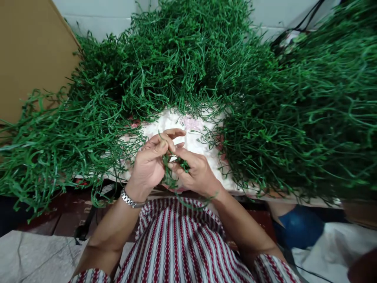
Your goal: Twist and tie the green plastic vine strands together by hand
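Both my left hand [150,161] and right hand [196,173] pinch thin green plastic stems [172,167] tight; stems beyond my fingers could snag and tangle.

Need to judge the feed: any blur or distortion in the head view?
Head view: even, soft light, no glare; wide-angle bending at the edges; green strands smear toward the right edge; left hand, right hand and held strand fairly sharp at centre.
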{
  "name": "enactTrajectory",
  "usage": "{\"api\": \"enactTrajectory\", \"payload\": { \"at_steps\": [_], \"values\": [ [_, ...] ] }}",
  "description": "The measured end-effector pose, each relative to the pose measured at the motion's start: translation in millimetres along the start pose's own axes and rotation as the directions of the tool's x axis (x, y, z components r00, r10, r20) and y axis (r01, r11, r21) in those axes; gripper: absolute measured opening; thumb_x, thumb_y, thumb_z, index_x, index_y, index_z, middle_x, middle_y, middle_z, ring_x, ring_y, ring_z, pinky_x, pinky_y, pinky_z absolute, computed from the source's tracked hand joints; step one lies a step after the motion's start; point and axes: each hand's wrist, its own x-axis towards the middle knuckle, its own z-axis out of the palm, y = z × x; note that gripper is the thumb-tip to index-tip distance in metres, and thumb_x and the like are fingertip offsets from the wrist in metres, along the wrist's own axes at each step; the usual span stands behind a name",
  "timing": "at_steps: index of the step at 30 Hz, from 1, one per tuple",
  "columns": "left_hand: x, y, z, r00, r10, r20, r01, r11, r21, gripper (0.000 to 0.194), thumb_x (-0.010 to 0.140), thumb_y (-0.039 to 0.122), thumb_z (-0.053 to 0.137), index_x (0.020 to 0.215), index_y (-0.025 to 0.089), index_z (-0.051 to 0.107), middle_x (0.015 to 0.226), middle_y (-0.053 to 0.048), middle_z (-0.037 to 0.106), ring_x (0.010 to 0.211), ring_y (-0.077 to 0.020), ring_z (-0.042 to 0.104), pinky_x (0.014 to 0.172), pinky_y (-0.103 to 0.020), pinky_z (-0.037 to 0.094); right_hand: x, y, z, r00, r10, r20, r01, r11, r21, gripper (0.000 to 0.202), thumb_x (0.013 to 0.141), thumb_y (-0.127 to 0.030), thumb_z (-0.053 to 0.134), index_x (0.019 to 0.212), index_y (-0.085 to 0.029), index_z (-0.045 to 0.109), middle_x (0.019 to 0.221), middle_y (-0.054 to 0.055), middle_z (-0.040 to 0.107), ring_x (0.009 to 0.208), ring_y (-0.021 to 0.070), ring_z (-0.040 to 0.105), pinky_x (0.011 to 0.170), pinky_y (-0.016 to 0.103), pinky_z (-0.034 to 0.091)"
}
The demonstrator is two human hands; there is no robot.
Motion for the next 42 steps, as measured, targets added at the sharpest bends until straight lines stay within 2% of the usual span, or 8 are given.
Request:
{"api": "enactTrajectory", "payload": {
  "at_steps": [4, 11, 15, 22, 27, 31, 37, 42],
  "values": [
    [2, -6, 1.4, 1.0, 0.002, 0.005, -0.002, 0.997, 0.078, 0.018, 0.078, 0.027, 0.057, 0.065, 0.018, 0.065, 0.103, -0.007, 0.063, 0.114, -0.0244, 0.051, 0.098, -0.043, 0.041, 2, 8, 2, 1.0, 0.019, -0.019, -0.019, 1.0, 0.004, 0.011, 0.084, -0.023, 0.053, 0.092, -0.016, 0.056, 0.076, 0.001, 0.061, 0.065, 0.01, 0.055, 0.061, 0.021, 0.043],
    [4, -10, -1.3, 0.997, 0.075, 0.008, -0.075, 0.968, 0.239, 0.018, 0.076, 0.035, 0.063, 0.066, 0.021, 0.069, 0.117, -0.006, 0.059, 0.119, -0.0248, 0.048, 0.1, -0.043, 0.04, -1, 15, 2, 0.999, -0.038, -0.009, 0.037, 0.996, -0.082, 0.029, 0.085, -0.024, 0.048, 0.113, -0.016, 0.053, 0.096, 0.008, 0.064, 0.085, 0.0166, 0.061, 0.075, 0.029, 0.049],
    [1, -13, -3.0, 0.991, 0.134, 0.007, -0.128, 0.923, 0.362, 0.023, 0.074, 0.04, 0.065, 0.061, 0.021, 0.067, 0.126, -0.004, 0.053, 0.122, -0.0247, 0.046, 0.104, -0.043, 0.035, -1, 17, 4, 1.0, -0.015, 0.011, 0.015, 1.0, 0.018, 0.039, 0.086, -0.022, 0.046, 0.125, -0.018, 0.046, 0.094, 0.005, 0.064, 0.081, 0.0137, 0.061, 0.071, 0.025, 0.048],
    [-1, -16, -2.1, 0.992, 0.122, 0.028, -0.125, 0.948, 0.292, 0.015, 0.076, 0.033, 0.063, 0.068, 0.023, 0.071, 0.119, -0.006, 0.057, 0.123, -0.0238, 0.044, 0.106, -0.043, 0.032, -1, 18, 1, 0.993, 0.032, 0.114, -0.049, 0.988, 0.145, 0.022, 0.083, -0.025, 0.05, 0.102, -0.017, 0.057, 0.073, -0.001, 0.058, 0.064, 0.0108, 0.053, 0.062, 0.022, 0.042],
    [-10, -12, -2.9, 0.915, 0.397, -0.065, -0.349, 0.864, 0.363, 0.018, 0.077, 0.034, 0.061, 0.067, 0.022, 0.07, 0.102, -0.007, 0.061, 0.108, -0.0233, 0.052, 0.102, -0.043, 0.035, -6, 13, -3, 0.972, 0.206, -0.115, -0.198, 0.977, 0.077, 0.01, 0.082, -0.022, 0.048, 0.076, -0.016, 0.053, 0.061, -0.004, 0.049, 0.053, 0.0073, 0.043, 0.052, 0.019, 0.035],
    [-19, -20, -9.1, 0.87, 0.478, -0.126, -0.382, 0.812, 0.443, 0.009, 0.078, 0.027, 0.06, 0.078, 0.022, 0.068, 0.083, -0.004, 0.06, 0.089, -0.0194, 0.057, 0.089, -0.038, 0.043, -10, 8, 1, 0.938, 0.198, -0.286, -0.205, 0.979, 0.005, 0.009, 0.082, -0.022, 0.049, 0.074, -0.017, 0.051, 0.06, -0.004, 0.049, 0.051, 0.007, 0.043, 0.051, 0.02, 0.034],
    [-33, -21, -10.0, 0.909, 0.414, -0.044, -0.303, 0.728, 0.615, 0.011, 0.073, 0.022, 0.066, 0.083, 0.02, 0.063, 0.08, -0.003, 0.058, 0.081, -0.0167, 0.055, 0.074, -0.029, 0.044, -15, 6, 12, 0.933, 0.076, -0.351, -0.146, 0.973, -0.178, 0.008, 0.081, -0.021, 0.05, 0.074, -0.018, 0.052, 0.06, -0.002, 0.053, 0.05, 0.008, 0.046, 0.05, 0.021, 0.036],
    [-44, -18, -6.4, 0.959, 0.282, 0.013, -0.203, 0.658, 0.725, 0.01, 0.077, 0.023, 0.061, 0.087, 0.019, 0.06, 0.092, -0.006, 0.06, 0.093, -0.0195, 0.056, 0.082, -0.031, 0.044, -18, 4, 14, 0.927, 0.052, -0.372, -0.133, 0.971, -0.196, 0.009, 0.081, -0.021, 0.05, 0.073, -0.018, 0.051, 0.059, -0.002, 0.054, 0.048, 0.0077, 0.046, 0.048, 0.02, 0.036]
  ]
}}
